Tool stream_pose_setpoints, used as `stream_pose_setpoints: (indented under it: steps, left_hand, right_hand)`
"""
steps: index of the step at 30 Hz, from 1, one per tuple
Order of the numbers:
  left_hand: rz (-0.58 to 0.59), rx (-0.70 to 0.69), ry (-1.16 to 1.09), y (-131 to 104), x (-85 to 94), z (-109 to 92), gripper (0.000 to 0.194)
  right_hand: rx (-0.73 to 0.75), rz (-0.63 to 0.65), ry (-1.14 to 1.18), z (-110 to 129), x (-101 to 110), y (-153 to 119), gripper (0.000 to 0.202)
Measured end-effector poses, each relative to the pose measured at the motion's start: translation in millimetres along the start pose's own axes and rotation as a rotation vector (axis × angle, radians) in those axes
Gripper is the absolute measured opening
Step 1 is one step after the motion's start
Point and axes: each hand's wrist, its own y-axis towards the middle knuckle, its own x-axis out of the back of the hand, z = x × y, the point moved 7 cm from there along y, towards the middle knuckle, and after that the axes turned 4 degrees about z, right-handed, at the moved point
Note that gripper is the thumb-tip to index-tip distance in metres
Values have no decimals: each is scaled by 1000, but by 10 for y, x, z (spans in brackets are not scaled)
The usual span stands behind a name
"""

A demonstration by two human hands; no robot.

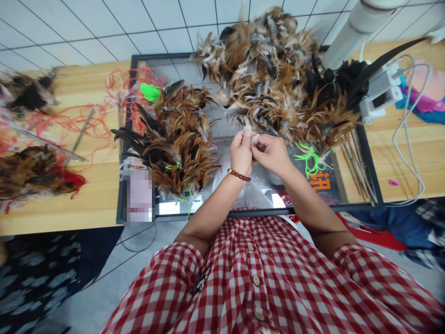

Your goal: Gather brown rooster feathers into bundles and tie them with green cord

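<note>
My left hand [240, 154], a beaded bracelet on its wrist, is closed with the thumb and fingers pinched together. Pressed close beside it is my right hand [272, 151], its fingers also pinched. Between the fingertips shows a small tuft of pale feathers [255, 138], mostly hidden by the fingers. Just beyond the hands lies a large heap of brown, black and white feathers [267, 69]. To the left is a second pile of brown feathers [181, 144] with long black ones. Bright green string [310, 158] trails near my right forearm.
A black-framed glass panel [194, 214] lies on the wooden table [93, 185]. Green yarn [150, 92] and tangled red string [83, 118] are at left. Thin sticks [359, 167] lie at right, near a white power strip [380, 95] with a cable. A white pipe [358, 32] stands behind.
</note>
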Motion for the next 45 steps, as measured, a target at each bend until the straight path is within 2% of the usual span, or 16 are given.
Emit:
stream_pose_setpoints:
  steps: [3,8,11,15,19,21,24,28,31,33,36,38,41,45]
  left_hand:
    - [-46,-33,47,-12,31,-23,37]
    - [-18,-46,132,-51,-1,-52,38]
    - [37,-59,162,-86,-50,-68,38]
    - [96,-4,177,-133,-111,-45,38]
    - [157,57,189,-165,-167,-10,41]
    - [188,65,182,-168,-186,-3,43]
    - [231,113,157,-175,-206,19,40]
    - [340,211,133,-228,-273,45,35]
    - [428,214,153,-256,-322,27,34]
    - [412,164,174,-222,-296,-17,37]
    - [265,46,150,-109,-162,-155,44]
    - [147,-36,95,-42,-55,-276,45]
    - [27,-107,18,6,46,-413,44]
    - [-23,-110,-6,14,71,-427,42]
  right_hand:
    - [-44,8,138,-41,46,-36,13]
    - [-110,-142,297,-186,177,-34,36]
    - [-93,-174,361,-237,207,-5,47]
    - [-53,-164,353,-245,252,4,50]
    - [28,-242,237,-233,342,-13,46]
    - [21,-269,233,-285,357,-17,47]
    - [-46,-205,331,-392,314,-5,53]
    - [-77,-71,466,-384,260,9,53]
    - [-84,-112,527,-361,305,12,54]
    - [-90,-159,519,-376,345,12,53]
    - [-82,-243,358,-422,434,-4,42]
    - [-65,-233,159,-429,452,-17,29]
    - [-97,-97,-160,-449,359,-36,14]
    - [-191,50,-523,-488,283,-69,15]
